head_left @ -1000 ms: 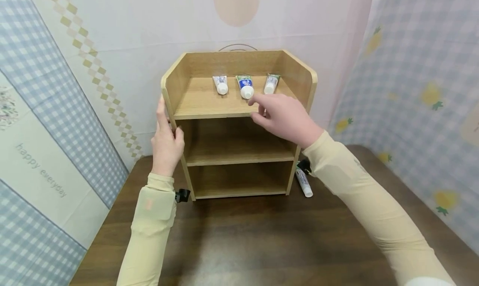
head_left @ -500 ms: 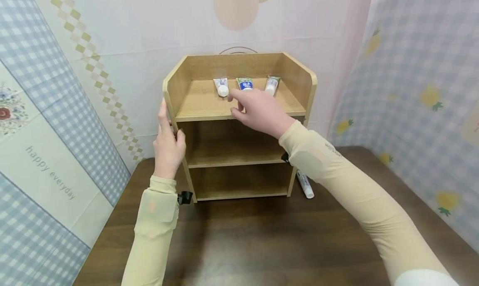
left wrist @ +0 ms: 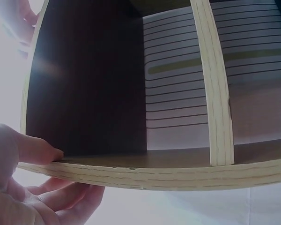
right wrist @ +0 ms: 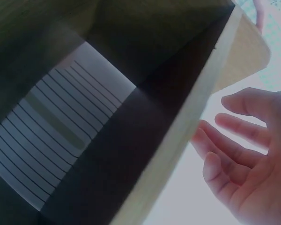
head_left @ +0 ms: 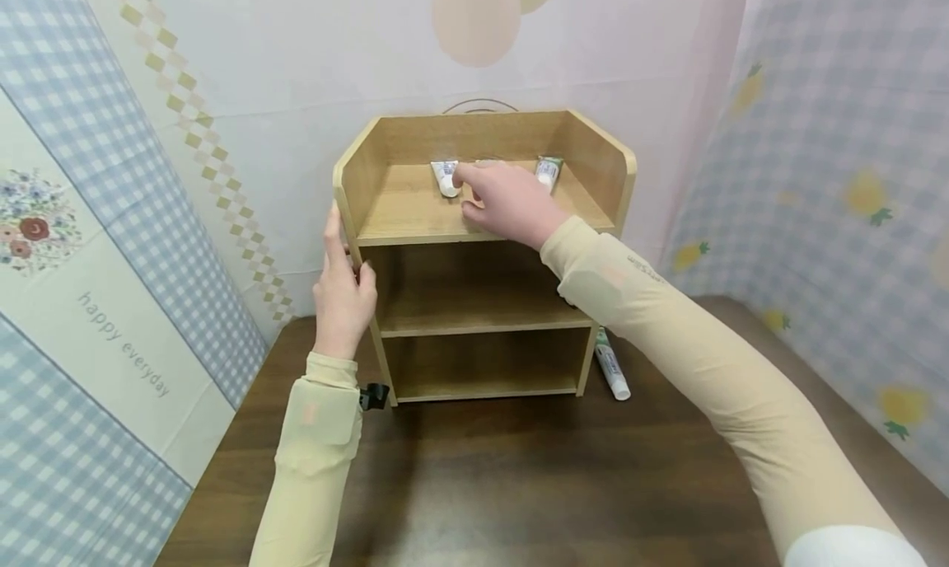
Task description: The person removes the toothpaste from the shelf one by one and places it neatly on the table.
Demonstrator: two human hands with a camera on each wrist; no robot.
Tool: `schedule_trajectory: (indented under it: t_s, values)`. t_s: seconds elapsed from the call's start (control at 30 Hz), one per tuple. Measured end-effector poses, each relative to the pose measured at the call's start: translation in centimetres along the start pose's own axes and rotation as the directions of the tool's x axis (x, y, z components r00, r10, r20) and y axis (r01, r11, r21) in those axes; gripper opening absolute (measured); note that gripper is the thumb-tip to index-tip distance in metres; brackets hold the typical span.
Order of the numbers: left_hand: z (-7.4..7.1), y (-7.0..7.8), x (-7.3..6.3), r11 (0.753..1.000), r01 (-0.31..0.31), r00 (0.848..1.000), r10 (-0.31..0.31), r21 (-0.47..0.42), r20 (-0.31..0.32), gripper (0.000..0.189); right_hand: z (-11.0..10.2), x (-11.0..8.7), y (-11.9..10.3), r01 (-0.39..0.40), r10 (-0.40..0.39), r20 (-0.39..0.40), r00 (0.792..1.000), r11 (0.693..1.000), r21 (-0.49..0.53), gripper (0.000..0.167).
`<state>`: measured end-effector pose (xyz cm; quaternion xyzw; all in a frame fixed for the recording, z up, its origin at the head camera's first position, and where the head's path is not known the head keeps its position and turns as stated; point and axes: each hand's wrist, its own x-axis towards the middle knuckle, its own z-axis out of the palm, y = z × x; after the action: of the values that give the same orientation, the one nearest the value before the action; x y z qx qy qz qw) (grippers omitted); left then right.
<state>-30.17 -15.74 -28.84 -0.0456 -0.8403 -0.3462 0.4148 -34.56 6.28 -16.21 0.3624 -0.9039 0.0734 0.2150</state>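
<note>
My left hand [head_left: 343,303] grips the left side panel of a small wooden shelf [head_left: 482,240]. In the left wrist view, the thumb lies on the panel's inner side and the fingers on its outer side. Over the top board hovers my right hand [head_left: 511,200], fingers loosely bent, its fingertips beside the left toothpaste tube [head_left: 447,180]. The right wrist view shows nothing in its grasp. Another toothpaste tube [head_left: 548,171] lies to the right on that board. A middle tube is almost wholly hidden behind the right hand.
One more toothpaste tube [head_left: 612,367] lies on the dark wooden table [head_left: 474,484], close to the shelf's lower right side. Patterned cloth [head_left: 638,31] hangs behind and on both sides. The two lower compartments have open fronts.
My right hand has moved left across the top board, from beside the right tube to the left one, covering the middle tube. The left hand keeps its grip on the side panel.
</note>
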Motion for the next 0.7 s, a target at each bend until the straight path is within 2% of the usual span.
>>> schedule_trajectory:
  t_s: [0.13, 0.37, 0.57, 0.7]
  values:
    - [-0.1, 0.1, 0.2, 1.0, 0.003, 1.0, -0.003, -0.001, -0.001, 0.079, 0.2, 1.0, 0.4, 0.01, -0.011, 0.029, 1.0, 1.0, 0.02, 0.029]
    - [-0.1, 0.4, 0.3, 1.0, 0.024, 1.0, -0.024, 0.002, 0.001, 0.08, 0.0, 2.1, 0.6, -0.034, 0.034, 0.069, 0.997, 0.999, 0.004, 0.034]
    - [0.1, 0.6, 0.2, 0.999, 0.036, 0.999, -0.036, 0.003, -0.001, 0.081, 0.5, 2.7, 1.3, -0.057, 0.055, 0.08, 0.995, 0.998, 0.022, 0.036]
    - [0.2, 0.6, 0.1, 1.0, 0.027, 1.0, -0.027, 0.002, 0.002, 0.08, 0.8, 3.2, 1.8, -0.055, 0.056, 0.079, 0.995, 0.998, -0.007, 0.037]
